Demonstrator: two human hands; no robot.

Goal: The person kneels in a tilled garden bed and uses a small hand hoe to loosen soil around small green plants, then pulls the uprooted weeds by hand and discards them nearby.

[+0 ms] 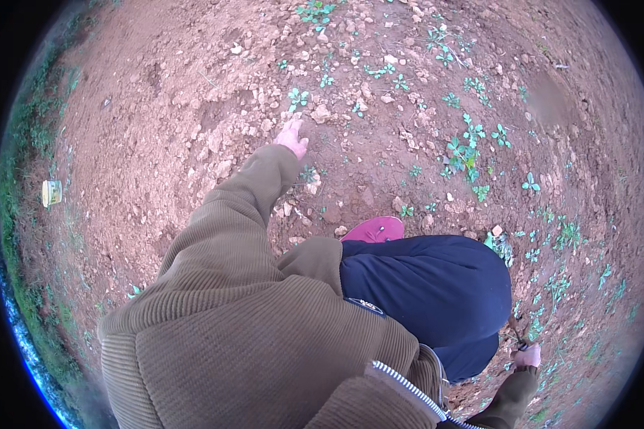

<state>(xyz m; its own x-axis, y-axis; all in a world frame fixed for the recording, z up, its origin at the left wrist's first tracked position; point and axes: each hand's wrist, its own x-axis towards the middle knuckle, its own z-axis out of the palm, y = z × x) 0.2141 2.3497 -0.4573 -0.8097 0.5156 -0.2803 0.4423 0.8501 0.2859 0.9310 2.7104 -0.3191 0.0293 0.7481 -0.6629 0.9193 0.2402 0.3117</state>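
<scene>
My left hand (pixel 292 139) reaches out low over clumpy reddish soil, palm down, with the thumb spread from the fingers. Just beyond its fingertips grows a small green seedling (pixel 298 98); I see no hold on it. Off to the right, beside my bent knee, my right hand (pixel 527 355) is closed around a hand tool (pixel 517 333). Only a thin dark part of that tool shows, so its kind cannot be told.
Small green weeds (pixel 468 150) are scattered ahead and to the right among clods. A pink shoe (pixel 374 229) pokes out by my navy trousers (pixel 429 284). Crumpled clear plastic (pixel 500 248) lies near the knee. At far left stand a pale container (pixel 52 193) and a grassy edge (pixel 24 139).
</scene>
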